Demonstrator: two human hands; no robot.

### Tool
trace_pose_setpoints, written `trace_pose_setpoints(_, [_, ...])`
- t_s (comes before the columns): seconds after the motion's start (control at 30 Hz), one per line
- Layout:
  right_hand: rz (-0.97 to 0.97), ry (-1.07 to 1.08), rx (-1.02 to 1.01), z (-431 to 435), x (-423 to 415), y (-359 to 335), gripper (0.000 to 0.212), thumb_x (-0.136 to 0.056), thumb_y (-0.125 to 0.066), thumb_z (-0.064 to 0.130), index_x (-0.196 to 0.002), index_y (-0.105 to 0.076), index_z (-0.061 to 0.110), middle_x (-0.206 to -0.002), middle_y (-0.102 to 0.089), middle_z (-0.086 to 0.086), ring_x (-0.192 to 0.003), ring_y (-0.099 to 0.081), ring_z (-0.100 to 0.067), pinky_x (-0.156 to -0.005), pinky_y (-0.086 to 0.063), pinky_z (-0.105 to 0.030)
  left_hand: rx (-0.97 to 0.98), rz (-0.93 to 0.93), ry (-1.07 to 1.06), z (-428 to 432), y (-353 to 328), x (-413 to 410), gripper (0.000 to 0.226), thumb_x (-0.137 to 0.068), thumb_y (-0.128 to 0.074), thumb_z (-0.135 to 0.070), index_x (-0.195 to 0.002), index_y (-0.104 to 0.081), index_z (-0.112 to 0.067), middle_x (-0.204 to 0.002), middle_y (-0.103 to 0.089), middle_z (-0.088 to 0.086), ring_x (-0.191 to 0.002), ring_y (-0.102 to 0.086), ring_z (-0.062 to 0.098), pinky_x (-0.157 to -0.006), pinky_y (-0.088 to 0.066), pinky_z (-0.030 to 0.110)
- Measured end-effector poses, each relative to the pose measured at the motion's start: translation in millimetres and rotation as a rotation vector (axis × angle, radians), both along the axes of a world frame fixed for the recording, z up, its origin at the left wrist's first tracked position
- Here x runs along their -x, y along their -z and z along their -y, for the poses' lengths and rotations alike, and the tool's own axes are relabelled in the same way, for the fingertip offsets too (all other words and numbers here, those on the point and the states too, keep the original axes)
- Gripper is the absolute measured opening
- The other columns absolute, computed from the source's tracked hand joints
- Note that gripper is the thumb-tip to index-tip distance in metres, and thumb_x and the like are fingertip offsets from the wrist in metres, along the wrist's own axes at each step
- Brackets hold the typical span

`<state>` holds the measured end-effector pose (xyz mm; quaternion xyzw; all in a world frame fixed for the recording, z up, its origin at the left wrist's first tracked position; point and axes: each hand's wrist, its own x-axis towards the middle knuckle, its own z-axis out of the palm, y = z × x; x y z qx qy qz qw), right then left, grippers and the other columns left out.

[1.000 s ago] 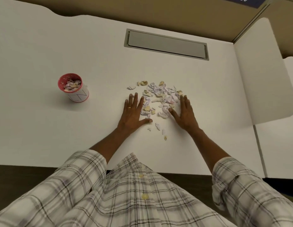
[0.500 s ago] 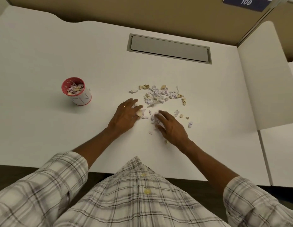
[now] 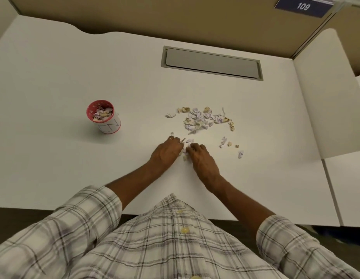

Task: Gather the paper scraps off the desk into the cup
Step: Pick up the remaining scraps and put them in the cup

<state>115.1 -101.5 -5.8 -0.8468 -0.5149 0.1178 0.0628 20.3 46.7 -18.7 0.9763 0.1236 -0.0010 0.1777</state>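
A pile of torn white and tan paper scraps (image 3: 203, 118) lies on the white desk (image 3: 74, 168), right of centre. A few stray scraps (image 3: 228, 143) lie lower right of the pile. My left hand (image 3: 167, 151) and my right hand (image 3: 199, 156) meet just below the pile, fingers curled toward each other around a small clump of scraps (image 3: 185, 152) between them. The red-rimmed white cup (image 3: 103, 116) stands upright to the left, well apart from both hands, with scraps inside it.
A grey cable hatch (image 3: 212, 62) is set into the desk behind the pile. A white divider panel (image 3: 326, 93) rises on the right. The desk's front edge runs just above my plaid shirt (image 3: 175, 242).
Both hands went from lying flat at the pile's sides to curling together nearer me, dragging a clump of scraps out of the pile. A few scraps were left scattered on the right.
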Motion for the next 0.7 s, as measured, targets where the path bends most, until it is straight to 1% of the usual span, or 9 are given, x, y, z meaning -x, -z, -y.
trace_pose_setpoints(0.13, [-0.021,0.081,-0.041,-18,-8,-4,0.021,-0.092,-0.063,0.005,-0.112,-0.07,0.007,-0.111,-0.067,-0.014,-0.1,-0.063,-0.032,-0.079,-0.053,-0.038,0.103,-0.011,-0.127,-4,-9,-7,0.021,-0.1,-0.05,-0.015,-0.11,-0.064,-0.003,-0.111,-0.064,0.016,-0.105,-0.063,0.031,-0.083,-0.053,0.042])
trace_pose_setpoints(0.2, [-0.114,0.238,-0.112,-28,-11,-8,0.021,-0.09,-0.062,0.002,-0.106,-0.076,0.006,-0.103,-0.072,-0.013,-0.094,-0.068,-0.03,-0.08,-0.054,-0.033,0.208,-0.018,-0.193,-10,-13,-8,0.02,-0.097,-0.055,-0.013,-0.108,-0.068,-0.004,-0.11,-0.067,0.013,-0.102,-0.066,0.03,-0.084,-0.052,0.036])
trace_pose_setpoints(0.3, [-0.361,0.517,-0.267,-43,-15,-23,0.018,-0.091,-0.066,0.008,-0.103,-0.08,0.008,-0.1,-0.079,-0.01,-0.086,-0.072,-0.018,-0.073,-0.048,-0.016,0.326,0.062,-0.31,-21,-24,-1,0.023,-0.095,-0.062,-0.015,-0.113,-0.075,-0.009,-0.112,-0.071,0.009,-0.102,-0.068,0.024,-0.089,-0.053,0.03])
trace_pose_setpoints(0.4, [-0.553,0.592,-0.355,-59,-17,-37,0.014,-0.09,-0.072,0.021,-0.094,-0.081,0.011,-0.082,-0.079,-0.009,-0.068,-0.065,-0.011,-0.07,-0.051,-0.023,0.377,0.195,-0.398,-34,-45,10,0.022,-0.096,-0.06,-0.016,-0.108,-0.078,-0.011,-0.107,-0.074,0.008,-0.097,-0.069,0.022,-0.086,-0.053,0.03])
trace_pose_setpoints(0.47, [-0.721,0.63,-0.395,-73,-15,-47,0.013,-0.089,-0.073,0.018,-0.093,-0.08,0.007,-0.081,-0.077,-0.017,-0.069,-0.066,-0.016,-0.078,-0.061,-0.033,0.384,0.228,-0.428,-45,-60,18,0.019,-0.095,-0.063,-0.016,-0.105,-0.079,-0.011,-0.102,-0.075,0.007,-0.093,-0.069,0.022,-0.083,-0.054,0.032])
trace_pose_setpoints(0.53, [-0.909,0.663,-0.43,-90,-10,-58,0.013,-0.088,-0.074,0.009,-0.097,-0.078,0.001,-0.088,-0.074,-0.026,-0.074,-0.067,-0.021,-0.085,-0.063,-0.04,0.384,0.261,-0.46,-58,-75,28,0.018,-0.095,-0.063,-0.017,-0.103,-0.078,-0.011,-0.097,-0.076,0.007,-0.088,-0.068,0.022,-0.078,-0.055,0.033])
trace_pose_setpoints(0.57, [-0.97,0.661,-0.44,-100,-6,-63,0.014,-0.088,-0.074,0.005,-0.099,-0.077,-0.002,-0.087,-0.073,-0.027,-0.075,-0.067,-0.023,-0.084,-0.063,-0.04,0.381,0.28,-0.479,-65,-82,35,0.018,-0.095,-0.063,-0.018,-0.102,-0.078,-0.01,-0.095,-0.076,0.007,-0.085,-0.068,0.021,-0.076,-0.056,0.033])
trace_pose_setpoints(0.63, [-1.063,0.631,-0.451,-123,3,-75,0.016,-0.087,-0.072,-0.002,-0.103,-0.075,-0.005,-0.084,-0.071,-0.021,-0.076,-0.067,-0.024,-0.082,-0.062,-0.036,0.371,0.308,-0.522,-84,-96,52,0.017,-0.095,-0.064,-0.018,-0.097,-0.078,-0.01,-0.086,-0.075,0.006,-0.078,-0.068,0.02,-0.072,-0.056,0.037])
trace_pose_setpoints(0.7, [-1.128,0.591,-0.457,-148,13,-86,0.02,-0.087,-0.07,-0.005,-0.107,-0.073,-0.007,-0.086,-0.071,-0.016,-0.075,-0.069,-0.023,-0.078,-0.062,-0.031,0.353,0.342,-0.568,-106,-107,70,0.017,-0.095,-0.064,-0.018,-0.093,-0.079,-0.009,-0.079,-0.073,0.005,-0.071,-0.066,0.018,-0.069,-0.054,0.034])
